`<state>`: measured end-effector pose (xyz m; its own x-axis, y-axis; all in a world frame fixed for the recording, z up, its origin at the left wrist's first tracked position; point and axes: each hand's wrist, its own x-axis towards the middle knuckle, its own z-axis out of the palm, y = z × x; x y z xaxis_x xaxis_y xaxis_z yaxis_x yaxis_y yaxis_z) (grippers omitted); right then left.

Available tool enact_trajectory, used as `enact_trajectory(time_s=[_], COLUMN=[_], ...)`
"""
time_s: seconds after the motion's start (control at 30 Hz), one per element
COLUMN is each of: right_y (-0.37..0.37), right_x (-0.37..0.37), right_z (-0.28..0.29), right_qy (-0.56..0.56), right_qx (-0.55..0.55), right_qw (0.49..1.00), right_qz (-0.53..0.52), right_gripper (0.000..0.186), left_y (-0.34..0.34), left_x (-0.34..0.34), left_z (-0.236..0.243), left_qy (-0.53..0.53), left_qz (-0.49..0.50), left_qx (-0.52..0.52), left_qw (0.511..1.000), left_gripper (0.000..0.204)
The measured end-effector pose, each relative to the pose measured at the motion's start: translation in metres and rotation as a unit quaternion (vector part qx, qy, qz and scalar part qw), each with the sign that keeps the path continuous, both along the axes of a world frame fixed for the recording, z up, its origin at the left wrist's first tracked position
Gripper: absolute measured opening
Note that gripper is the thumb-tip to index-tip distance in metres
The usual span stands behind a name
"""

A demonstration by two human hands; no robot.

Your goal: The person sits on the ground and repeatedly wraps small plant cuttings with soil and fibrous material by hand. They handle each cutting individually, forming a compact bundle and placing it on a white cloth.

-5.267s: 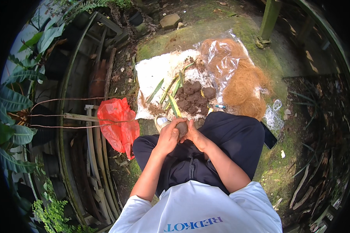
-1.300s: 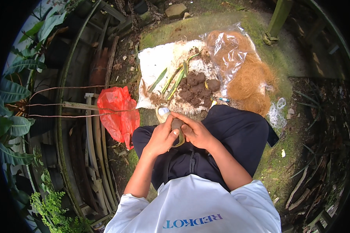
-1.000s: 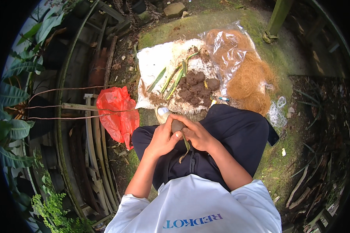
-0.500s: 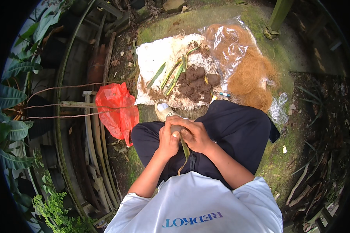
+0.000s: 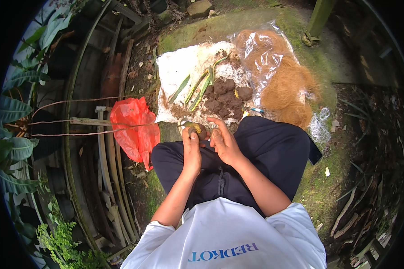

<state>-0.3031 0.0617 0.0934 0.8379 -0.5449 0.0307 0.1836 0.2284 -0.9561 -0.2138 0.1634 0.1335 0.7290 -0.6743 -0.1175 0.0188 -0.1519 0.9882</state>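
Over my lap, my left hand (image 5: 192, 152) is closed around a dark soil ball (image 5: 202, 132). A green-yellow leaf (image 5: 191, 126) juts from the ball toward the left. My right hand (image 5: 225, 147) is just to the right of the ball, its fingers apart and nothing visible in them. Whether its fingertips touch the ball, I cannot tell. Beyond my hands, a pile of moist soil lumps (image 5: 224, 99) lies on a white woven sack (image 5: 173, 65). Several long variegated leaves (image 5: 202, 92) rest beside the pile.
Brown coconut fibre (image 5: 289, 87) spills from a clear plastic bag (image 5: 274, 60) at the far right. A red plastic bag (image 5: 134, 132) lies on the left near wooden slats (image 5: 107, 166). White string (image 5: 320, 127) sits tangled right of my knee. A small blue-capped item (image 5: 257, 110) lies by the soil.
My hands have come apart from around the ball; the right has moved off to the right. The leaf, which hung toward me, now points away and left as the left hand holds the ball.
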Motion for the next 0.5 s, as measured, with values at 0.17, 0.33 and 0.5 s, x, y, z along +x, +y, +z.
enact_trajectory(time_s=[0.17, 0.33, 0.5], right_y=[0.004, 0.003, 0.009], right_x=[0.003, -0.006, 0.0], right_z=[0.001, 0.008, 0.01], right_qy=[0.001, -0.004, -0.105], right_qx=[-0.112, -0.04, -0.116], right_qw=[0.993, 0.999, 0.985], right_qz=[-0.046, 0.035, -0.08], right_gripper=[0.065, 0.065, 0.06], left_y=[-0.003, 0.002, -0.005], left_x=[-0.01, -0.005, -0.002], left_z=[-0.008, 0.005, 0.015], left_qy=[0.004, -0.012, -0.146], left_qz=[-0.028, -0.09, -0.117], left_qx=[0.021, 0.037, 0.033], left_qw=[0.999, 0.995, 0.982], left_gripper=[0.044, 0.049, 0.062])
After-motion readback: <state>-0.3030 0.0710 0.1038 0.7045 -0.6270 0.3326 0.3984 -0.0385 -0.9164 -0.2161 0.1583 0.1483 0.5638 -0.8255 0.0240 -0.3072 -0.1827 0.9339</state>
